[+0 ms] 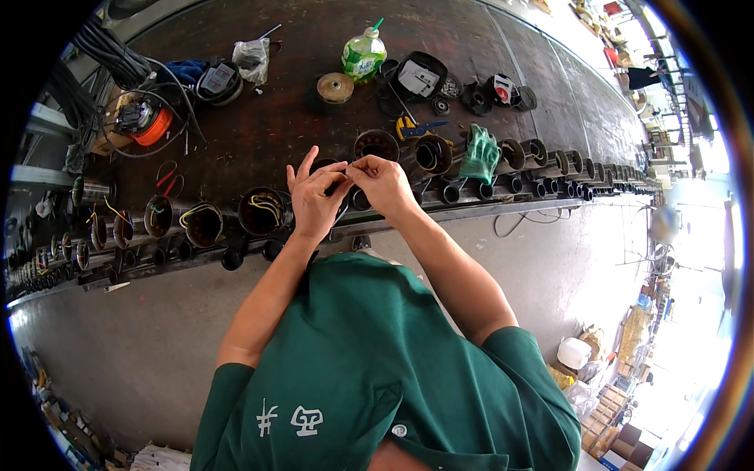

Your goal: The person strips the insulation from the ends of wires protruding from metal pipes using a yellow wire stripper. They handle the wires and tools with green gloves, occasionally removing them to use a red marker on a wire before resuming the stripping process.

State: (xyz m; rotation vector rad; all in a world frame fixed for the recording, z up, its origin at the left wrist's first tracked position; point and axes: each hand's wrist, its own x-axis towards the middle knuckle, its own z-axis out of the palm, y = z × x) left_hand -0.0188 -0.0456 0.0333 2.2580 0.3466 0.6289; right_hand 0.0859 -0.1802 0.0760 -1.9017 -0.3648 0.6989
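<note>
Nearest the camera is the person's short-sleeved green cloth shirt (369,322), with white marks on the front and a pale round button. Beyond it both bare forearms reach up to a long row of open-ended dark metal cylinders (260,212) along the near edge of the table, several with yellow wires curling inside. The left hand (316,192) and the right hand (385,184) meet above this row, their fingertips close together. Each has thumb and forefinger drawn into a narrow pinch; whatever may sit between the tips is too small to tell. The left hand's outer fingers spread upward, away from the pinch.

Just left of the hands stands a wired cylinder; to their right, a crumpled green glove (481,155) drapes over the row. A yellow-and-blue tool (408,129) lies behind the cylinders, and red-handled pliers (167,180) lie toward the left.

Farther back on the dark, worn tabletop (306,39) are a clear plastic bottle with a green label (364,56), a round, tan-topped pot (335,89) and a crumpled translucent bag (252,60). An orange ring-shaped part (153,128) sits at far left. Below spreads the grey floor (169,330).
</note>
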